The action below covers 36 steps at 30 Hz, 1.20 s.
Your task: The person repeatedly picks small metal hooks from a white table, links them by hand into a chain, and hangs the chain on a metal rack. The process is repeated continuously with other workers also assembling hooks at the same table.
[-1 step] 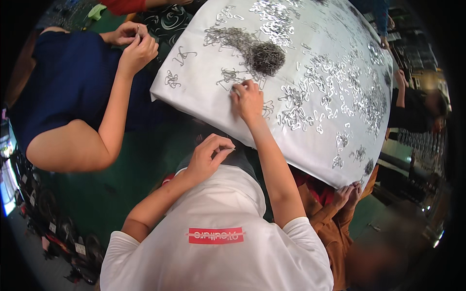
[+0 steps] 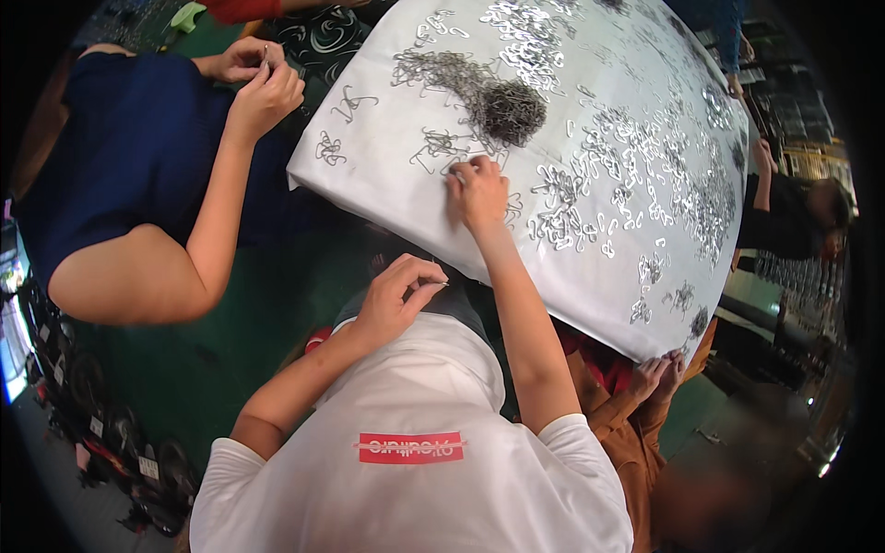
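Observation:
My left hand (image 2: 403,293) is held in front of my shirt, off the table. Its thumb and forefinger pinch a small metal piece (image 2: 446,282), of which only a thin tip shows. Over the near edge of the white-covered table (image 2: 387,175) is my right hand (image 2: 481,195), palm down with bent fingers. Its thumb is blurred, and whatever lies under the fingertips is hidden. Just beyond it lies a loose group of bent wire hooks (image 2: 441,147). A dense dark heap of hooks (image 2: 513,112) sits farther back.
Shiny S-shaped hooks (image 2: 562,207) spread across the table's right side. At the left, a person in dark blue (image 2: 147,184) works with both hands raised. Another person's hands (image 2: 659,376) touch the near right corner. Parked motorbikes (image 2: 120,442) stand at the lower left.
My right hand has shifted slightly right and toward me, away from the loose hooks. My left hand keeps its pinch in the same place.

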### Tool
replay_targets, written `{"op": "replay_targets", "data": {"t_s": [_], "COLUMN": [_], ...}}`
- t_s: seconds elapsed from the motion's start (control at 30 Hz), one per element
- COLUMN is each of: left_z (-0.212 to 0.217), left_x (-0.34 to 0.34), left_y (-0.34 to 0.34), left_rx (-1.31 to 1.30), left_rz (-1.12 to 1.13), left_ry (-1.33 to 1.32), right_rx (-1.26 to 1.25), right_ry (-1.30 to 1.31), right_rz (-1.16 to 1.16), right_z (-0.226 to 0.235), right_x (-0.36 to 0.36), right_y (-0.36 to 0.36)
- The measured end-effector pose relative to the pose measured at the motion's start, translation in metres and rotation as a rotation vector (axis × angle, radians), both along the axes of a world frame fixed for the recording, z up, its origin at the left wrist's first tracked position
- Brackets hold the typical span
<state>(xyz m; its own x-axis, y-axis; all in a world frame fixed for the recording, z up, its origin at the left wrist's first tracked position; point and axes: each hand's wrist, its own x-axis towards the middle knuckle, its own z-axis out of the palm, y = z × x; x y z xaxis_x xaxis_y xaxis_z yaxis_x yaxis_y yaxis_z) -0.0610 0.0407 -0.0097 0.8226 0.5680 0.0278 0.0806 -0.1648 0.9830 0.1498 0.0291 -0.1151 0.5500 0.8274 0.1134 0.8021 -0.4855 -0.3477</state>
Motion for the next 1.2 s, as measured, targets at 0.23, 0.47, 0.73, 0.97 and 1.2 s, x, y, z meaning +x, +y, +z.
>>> {"op": "replay_targets", "data": {"t_s": [0.23, 0.47, 0.73, 0.97, 1.2], "left_z": [-0.007, -0.011, -0.013, -0.014, -0.015], "left_x": [0.002, -0.003, -0.009, -0.016, -0.016], "left_y": [0.007, 0.013, 0.014, 0.012, 0.013], "left_rx": [0.015, 0.033, 0.076, 0.118, 0.101], "left_rz": [0.039, 0.041, 0.02, -0.033, -0.075], "left_ry": [-0.062, -0.094, -0.084, -0.111, -0.061], "right_rx": [0.142, -0.026, -0.197, 0.34, 0.707], "right_ry": [-0.006, -0.086, 0.035, 1.038, 1.346], "right_rz": [0.12, -0.014, -0.004, -0.31, -0.513], "right_z": [-0.002, 0.006, -0.018, 0.03, 0.112], "right_x": [0.012, 0.007, -0.02, -0.037, -0.117], "right_y": [0.033, 0.034, 0.058, -0.037, -0.108]}}
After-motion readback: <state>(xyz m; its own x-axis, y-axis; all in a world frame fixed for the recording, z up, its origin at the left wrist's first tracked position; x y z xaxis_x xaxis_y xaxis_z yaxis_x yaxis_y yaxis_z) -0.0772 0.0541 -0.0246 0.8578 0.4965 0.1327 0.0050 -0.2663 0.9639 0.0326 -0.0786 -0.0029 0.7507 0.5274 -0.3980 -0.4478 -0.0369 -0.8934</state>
